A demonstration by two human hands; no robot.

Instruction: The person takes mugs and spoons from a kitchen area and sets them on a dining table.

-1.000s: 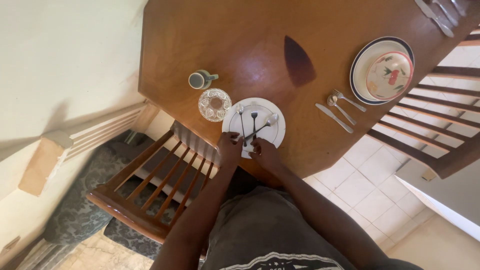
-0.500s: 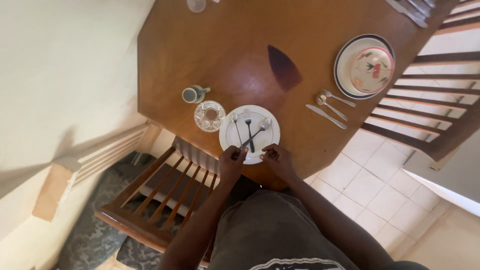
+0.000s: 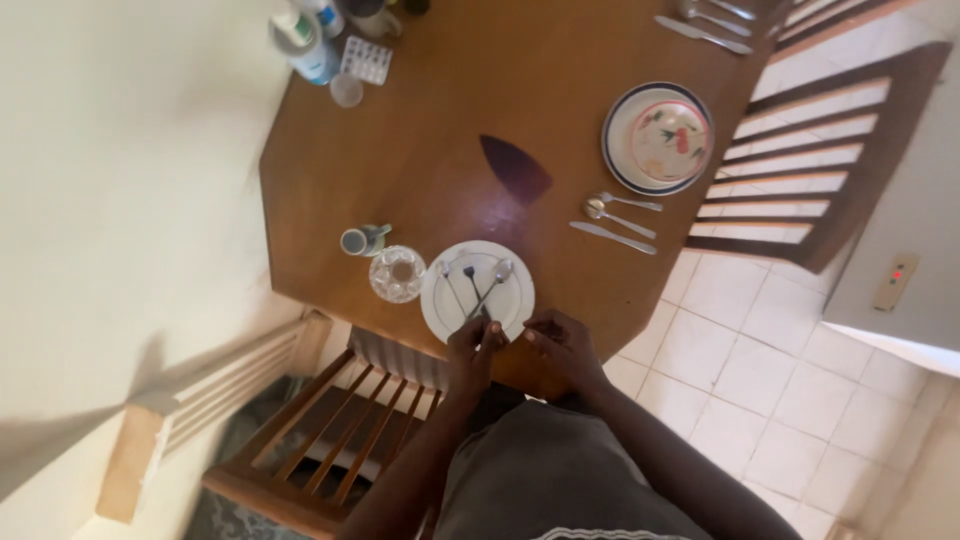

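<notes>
A white plate (image 3: 512,296) lies near the close edge of the brown wooden table (image 3: 480,90). On it lie a fork (image 3: 471,280) and two spoons (image 3: 499,272), their handles meeting at the near rim. My left hand (image 3: 476,347) pinches those handles at the plate's near edge. My right hand (image 3: 561,343) rests on the table edge just right of the plate, fingers curled and holding nothing that I can see.
A cut-glass bowl (image 3: 397,273) and a small mug (image 3: 362,240) sit left of the plate. Further right are a knife, spoon and fork (image 3: 615,219) and a flowered bowl on a plate (image 3: 657,137). Bottles and a pill pack (image 3: 364,60) stand far back. Wooden chairs (image 3: 335,440) flank the table.
The view has pulled back and shifted, showing more of the table's far end. My left hand has moved onto the cutlery handles; my right hand has drawn slightly away from the plate.
</notes>
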